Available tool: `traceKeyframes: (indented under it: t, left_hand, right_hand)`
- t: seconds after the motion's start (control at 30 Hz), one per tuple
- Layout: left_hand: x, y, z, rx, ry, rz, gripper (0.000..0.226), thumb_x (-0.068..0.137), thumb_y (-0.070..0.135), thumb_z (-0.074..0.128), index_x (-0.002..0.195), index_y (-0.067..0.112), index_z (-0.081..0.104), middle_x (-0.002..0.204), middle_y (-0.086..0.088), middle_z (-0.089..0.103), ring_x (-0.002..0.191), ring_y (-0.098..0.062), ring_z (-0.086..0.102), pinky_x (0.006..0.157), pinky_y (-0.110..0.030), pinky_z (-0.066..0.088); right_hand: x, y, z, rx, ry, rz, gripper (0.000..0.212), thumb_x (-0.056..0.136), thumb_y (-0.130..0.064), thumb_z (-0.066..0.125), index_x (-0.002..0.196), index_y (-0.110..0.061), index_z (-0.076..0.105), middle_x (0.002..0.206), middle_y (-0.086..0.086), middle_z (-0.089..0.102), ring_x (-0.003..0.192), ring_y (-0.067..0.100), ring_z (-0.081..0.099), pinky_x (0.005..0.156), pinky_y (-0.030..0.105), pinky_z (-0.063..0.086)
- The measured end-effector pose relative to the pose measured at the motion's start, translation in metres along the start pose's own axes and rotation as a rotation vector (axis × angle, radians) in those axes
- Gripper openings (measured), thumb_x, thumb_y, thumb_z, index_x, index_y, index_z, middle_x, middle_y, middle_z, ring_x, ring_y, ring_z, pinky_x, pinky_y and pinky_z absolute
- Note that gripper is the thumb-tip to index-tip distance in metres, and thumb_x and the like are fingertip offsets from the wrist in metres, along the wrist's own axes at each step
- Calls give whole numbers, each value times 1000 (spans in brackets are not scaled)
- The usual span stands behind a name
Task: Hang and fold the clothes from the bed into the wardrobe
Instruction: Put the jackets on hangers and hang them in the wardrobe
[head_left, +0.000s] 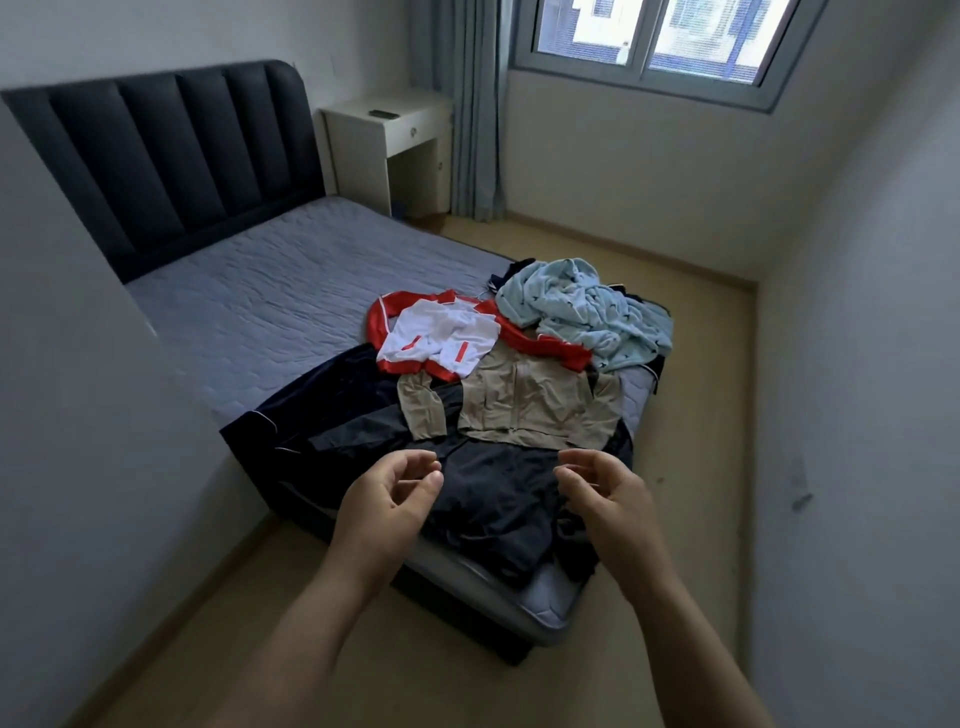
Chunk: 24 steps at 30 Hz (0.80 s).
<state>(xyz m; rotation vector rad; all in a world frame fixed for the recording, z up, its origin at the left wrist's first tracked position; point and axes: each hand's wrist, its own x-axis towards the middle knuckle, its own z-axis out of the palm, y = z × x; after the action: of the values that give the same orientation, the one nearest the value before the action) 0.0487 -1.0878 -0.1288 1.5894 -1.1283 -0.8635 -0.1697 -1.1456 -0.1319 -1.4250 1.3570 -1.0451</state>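
Observation:
Clothes lie piled at the foot of the bed (249, 291). A dark navy garment (498, 493) is nearest me, spread over the corner. On it lies a beige jacket (524, 410), and behind that a red and white jacket (441, 338). A light blue patterned garment (587, 312) is heaped at the right edge. My left hand (389, 499) and my right hand (608, 493) hover over the dark garment with loosely curled fingers and hold nothing. No wardrobe is in view.
A dark padded headboard (171, 156) stands at the far end. A white bedside table (395, 140) is next to a grey curtain (472, 104) below the window (660, 36). Walls close in left and right. Bare floor (691, 364) runs along the bed's right side.

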Motion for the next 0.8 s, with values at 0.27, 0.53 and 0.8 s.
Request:
traceKeyframes:
  t: [0.27,0.53,0.8]
  left_hand:
    - [50,3,64,49,12,-74,16,90,20,63,106,25,66,99,12,69,92,2,63,70,-7,45]
    - [106,-12,92,56,-6,-154,14,90,18,64,103,23,66,99,9,70,92,-1,63,74,-13,47]
    - [197,-14,96,39,-49,-145,14,89,17,64,103,20,67,99,8,70,90,-2,64,74,-14,47]
  right_hand:
    - [77,38,-47,-12,-18,71,12,90,-18,67,93,-30,68,91,-7,72,86,10,68,80,36,57]
    - [127,65,-48,-51,-42,163,12,90,-19,66,93,-31,67,93,-8,71,87,9,68,76,29,54]
    - [197,49,-31,-72,1,175,11,90,-15,66,97,-24,67,93,-4,71,79,5,64,68,19,47]
